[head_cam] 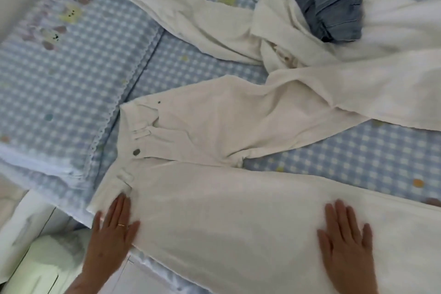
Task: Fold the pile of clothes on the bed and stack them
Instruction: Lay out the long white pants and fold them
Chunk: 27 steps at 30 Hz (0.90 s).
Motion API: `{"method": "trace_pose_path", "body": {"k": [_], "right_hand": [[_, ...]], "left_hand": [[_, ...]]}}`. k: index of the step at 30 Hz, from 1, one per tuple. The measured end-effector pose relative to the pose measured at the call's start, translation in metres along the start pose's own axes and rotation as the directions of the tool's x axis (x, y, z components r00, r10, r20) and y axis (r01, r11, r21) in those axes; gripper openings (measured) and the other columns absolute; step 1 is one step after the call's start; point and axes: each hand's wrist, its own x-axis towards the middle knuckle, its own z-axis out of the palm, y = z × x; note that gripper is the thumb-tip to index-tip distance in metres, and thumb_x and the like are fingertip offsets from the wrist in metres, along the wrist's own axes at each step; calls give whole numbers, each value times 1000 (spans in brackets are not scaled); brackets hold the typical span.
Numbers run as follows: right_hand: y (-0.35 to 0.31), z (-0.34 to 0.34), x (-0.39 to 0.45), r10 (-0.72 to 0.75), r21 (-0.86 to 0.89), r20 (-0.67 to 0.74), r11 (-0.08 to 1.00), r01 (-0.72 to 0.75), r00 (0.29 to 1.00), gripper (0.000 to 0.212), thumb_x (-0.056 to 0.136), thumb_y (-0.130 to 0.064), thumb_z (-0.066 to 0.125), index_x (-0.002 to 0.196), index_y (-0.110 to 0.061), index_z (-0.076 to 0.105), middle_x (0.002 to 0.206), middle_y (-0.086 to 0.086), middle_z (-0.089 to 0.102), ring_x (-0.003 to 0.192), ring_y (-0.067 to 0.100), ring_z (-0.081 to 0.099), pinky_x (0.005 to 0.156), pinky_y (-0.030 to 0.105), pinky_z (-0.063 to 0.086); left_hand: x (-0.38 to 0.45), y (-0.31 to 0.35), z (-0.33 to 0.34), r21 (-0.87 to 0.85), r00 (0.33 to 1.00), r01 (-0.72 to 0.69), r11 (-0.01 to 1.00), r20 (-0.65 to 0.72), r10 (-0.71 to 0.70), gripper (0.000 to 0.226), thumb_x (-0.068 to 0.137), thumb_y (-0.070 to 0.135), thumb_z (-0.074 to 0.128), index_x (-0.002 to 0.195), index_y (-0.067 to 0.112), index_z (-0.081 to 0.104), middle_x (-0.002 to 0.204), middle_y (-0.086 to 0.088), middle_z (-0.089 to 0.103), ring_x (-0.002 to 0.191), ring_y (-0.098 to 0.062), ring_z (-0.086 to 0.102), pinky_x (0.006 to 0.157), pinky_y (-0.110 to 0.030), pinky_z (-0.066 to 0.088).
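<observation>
While your left hand (114, 227) lies flat, fingers straight, by the waistband end of the white trousers (214, 198), your right hand (346, 238) presses just as flat farther right along the near leg, and neither hand is gripping anything. That near leg runs left to right under both palms, waistband on the left, hem off the right edge of view. The far leg (238, 114) splays up and away to the right, so the coming fold likely turns on that gap: the far leg lies beyond your fingertips, and your right hand looks nearer to it for bringing one leg over the other. The metal button (136, 152) sits just beyond your left fingers, at the open fly.

Farther out, a white shirt (191, 21) sprawls across the blue checked bedsheet (59, 83), touching the far trouser leg, with a folded-looking denim piece (334, 0) resting on the white heap at the far right. No basket or box shows; the pile simply sits on the bed.
</observation>
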Motion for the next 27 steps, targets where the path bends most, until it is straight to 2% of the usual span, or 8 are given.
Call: {"method": "trace_pose_path", "body": {"k": [5,11,14,16,19,21,24,27], "right_hand": [[-88,4,19,-207,53,-76,976,211,976,58,100,-46,11,147,-14,20,158,-3,17,146,6,2,115,39,13],[-167,-53,160,-343,-32,-236,938,346,909,54,98,-30,33,145,-3,30,153,15,28,141,27,27,114,45,25],[-176,-89,248,-391,-292,-149,895,337,908,60,93,-21,51,146,-3,29,153,14,28,144,30,21,116,49,18],[-174,-105,290,-329,-419,62,848,324,942,58,92,-27,54,144,-11,34,148,8,38,142,26,25,116,43,14],[-166,-122,318,-281,-418,160,849,323,946,26,97,-30,46,116,-17,59,115,5,62,111,25,56,98,35,37],[-164,-135,321,-334,-265,32,906,331,942,22,96,-22,51,105,-9,65,98,13,69,92,32,64,82,42,49],[-162,-160,312,-408,-208,-236,908,364,882,17,90,-15,60,103,-6,67,88,16,71,78,35,68,63,43,54],[-166,-184,303,-436,-275,-200,885,377,877,22,92,-23,51,105,-12,64,79,13,70,66,34,66,53,37,48]], "left_hand": [[17,16,12,-55,941,-337,940,-27,336,61,99,46,17,150,13,12,155,-10,24,143,-22,19,115,-34,11],[58,12,-15,-197,930,-255,947,-319,184,51,101,33,21,148,14,24,151,-10,33,118,-21,47,114,-26,17],[116,36,-49,-190,906,-219,957,-404,128,45,86,20,35,117,6,64,114,-12,68,84,-25,67,80,-28,53],[163,38,-79,-126,921,-131,983,-382,74,37,81,15,40,94,6,73,83,-10,72,60,-26,66,58,-33,53],[204,30,-94,-110,944,-32,993,-331,-6,20,77,8,69,97,4,70,85,-14,69,72,-32,65,66,-42,50],[222,14,-91,-67,967,11,998,-253,-28,52,75,13,74,124,3,59,120,-21,60,106,-39,59,88,-51,46],[265,-2,-96,-24,996,-15,1000,-92,13,79,89,29,58,150,8,11,156,-17,15,144,-31,13,117,-46,10],[309,-2,-110,-122,994,-77,989,64,85,67,89,31,56,146,13,25,146,-8,37,138,-24,29,114,-37,20]]}}
